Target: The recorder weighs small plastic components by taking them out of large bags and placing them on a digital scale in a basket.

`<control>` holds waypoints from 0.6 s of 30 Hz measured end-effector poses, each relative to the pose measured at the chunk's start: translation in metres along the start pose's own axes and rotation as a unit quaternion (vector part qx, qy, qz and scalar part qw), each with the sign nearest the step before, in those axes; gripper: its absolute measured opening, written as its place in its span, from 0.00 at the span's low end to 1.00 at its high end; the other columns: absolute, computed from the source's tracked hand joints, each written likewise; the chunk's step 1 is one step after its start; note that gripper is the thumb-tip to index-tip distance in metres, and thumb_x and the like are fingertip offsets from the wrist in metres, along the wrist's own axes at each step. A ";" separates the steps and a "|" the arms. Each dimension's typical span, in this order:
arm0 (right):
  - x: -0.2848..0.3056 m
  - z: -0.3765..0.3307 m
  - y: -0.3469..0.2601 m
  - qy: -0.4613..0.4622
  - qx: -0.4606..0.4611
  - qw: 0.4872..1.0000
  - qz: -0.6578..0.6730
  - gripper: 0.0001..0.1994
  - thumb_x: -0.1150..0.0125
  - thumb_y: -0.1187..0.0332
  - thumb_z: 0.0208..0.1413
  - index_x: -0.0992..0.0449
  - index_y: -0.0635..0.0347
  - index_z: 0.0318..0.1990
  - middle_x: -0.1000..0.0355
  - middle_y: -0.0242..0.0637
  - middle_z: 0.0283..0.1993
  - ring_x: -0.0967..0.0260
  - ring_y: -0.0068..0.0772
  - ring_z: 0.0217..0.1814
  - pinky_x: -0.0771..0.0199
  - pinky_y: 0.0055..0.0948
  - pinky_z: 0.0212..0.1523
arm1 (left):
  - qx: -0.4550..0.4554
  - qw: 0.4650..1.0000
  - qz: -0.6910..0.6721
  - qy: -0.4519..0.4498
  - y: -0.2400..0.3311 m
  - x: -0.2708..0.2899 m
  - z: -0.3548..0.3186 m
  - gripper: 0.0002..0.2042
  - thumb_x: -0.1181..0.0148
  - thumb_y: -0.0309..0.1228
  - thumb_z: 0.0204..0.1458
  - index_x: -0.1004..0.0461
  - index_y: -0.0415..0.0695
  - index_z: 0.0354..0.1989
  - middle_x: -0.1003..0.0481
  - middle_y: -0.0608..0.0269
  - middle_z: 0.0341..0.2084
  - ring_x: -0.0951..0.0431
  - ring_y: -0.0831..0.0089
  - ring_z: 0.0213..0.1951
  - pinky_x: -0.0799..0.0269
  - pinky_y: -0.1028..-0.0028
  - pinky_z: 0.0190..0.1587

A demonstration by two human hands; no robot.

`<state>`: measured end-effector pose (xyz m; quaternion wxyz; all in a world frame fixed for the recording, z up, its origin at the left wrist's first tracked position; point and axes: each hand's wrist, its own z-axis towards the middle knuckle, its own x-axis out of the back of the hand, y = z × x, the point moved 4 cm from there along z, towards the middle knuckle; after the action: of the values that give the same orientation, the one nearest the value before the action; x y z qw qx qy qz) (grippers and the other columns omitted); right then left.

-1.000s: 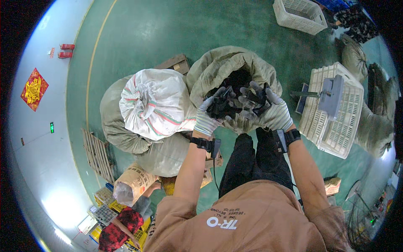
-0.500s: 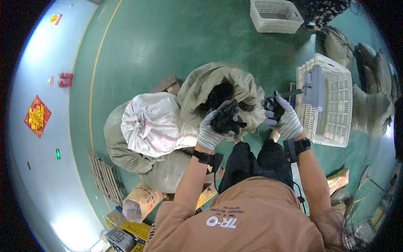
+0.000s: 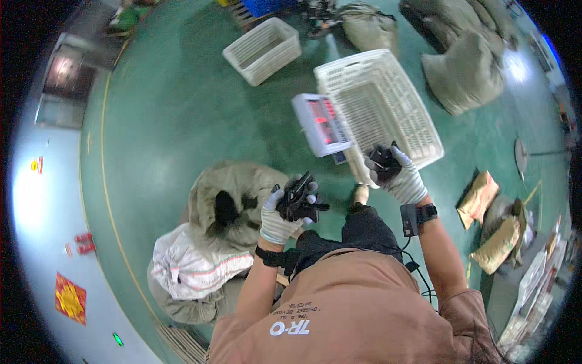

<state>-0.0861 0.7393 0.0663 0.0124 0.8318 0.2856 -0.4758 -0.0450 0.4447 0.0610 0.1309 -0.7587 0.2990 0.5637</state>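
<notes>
My left hand (image 3: 277,224), in a pale striped glove, is closed on a cluster of small black parts (image 3: 300,199). It is raised near the open grey-green sack (image 3: 209,182), whose dark contents show through the mouth. My right hand (image 3: 405,184), gloved likewise, grips more black parts (image 3: 383,159) above the near end of a large white slatted basket (image 3: 353,63). The exact kind of these parts is too small to tell. Beside the basket stands a scale display (image 3: 326,126) with red lit digits. A tied white sack (image 3: 197,258) rests beside the open one.
Another white basket (image 3: 264,51) stands farther off. Full grey-green sacks (image 3: 467,79) lie at the far right, and one more sack (image 3: 368,29) sits behind the large basket. Brown paper bags (image 3: 478,199) are on the floor at right, near an upright round stand (image 3: 520,159).
My view has turned right, bringing the large basket and the lit display nearer the middle. Both hands keep hold of black parts; the right one is now over the basket's near end.
</notes>
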 end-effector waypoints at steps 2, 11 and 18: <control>0.018 -0.009 -0.041 -0.029 0.016 0.999 0.008 0.24 0.45 0.54 0.63 0.32 0.61 0.61 0.30 0.46 0.60 0.33 0.49 0.61 0.28 0.48 0.56 | 0.046 0.997 -0.064 0.022 -0.034 -0.014 0.032 0.25 0.47 0.42 0.59 0.37 0.52 0.65 0.33 0.43 0.59 0.27 0.53 0.50 0.23 0.50 0.31; 0.062 0.003 -0.155 -0.042 0.023 0.998 0.041 0.24 0.46 0.57 0.64 0.32 0.63 0.60 0.31 0.48 0.61 0.35 0.50 0.65 0.32 0.52 0.61 | 0.102 0.990 -0.100 0.001 -0.116 -0.058 0.115 0.27 0.46 0.38 0.59 0.40 0.47 0.66 0.38 0.39 0.61 0.31 0.48 0.55 0.21 0.39 0.41; 0.080 0.035 -0.186 -0.061 0.004 0.993 0.101 0.21 0.46 0.60 0.64 0.32 0.66 0.58 0.30 0.50 0.58 0.34 0.50 0.63 0.33 0.57 0.62 | 0.091 0.991 -0.097 0.021 -0.121 -0.064 0.136 0.27 0.48 0.39 0.60 0.41 0.45 0.67 0.39 0.39 0.63 0.31 0.48 0.55 0.22 0.39 0.41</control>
<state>-0.1735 0.9221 0.0300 0.0746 0.8258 0.1967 -0.5233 -0.0901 0.6323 0.0589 0.2472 -0.7805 0.2772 0.5029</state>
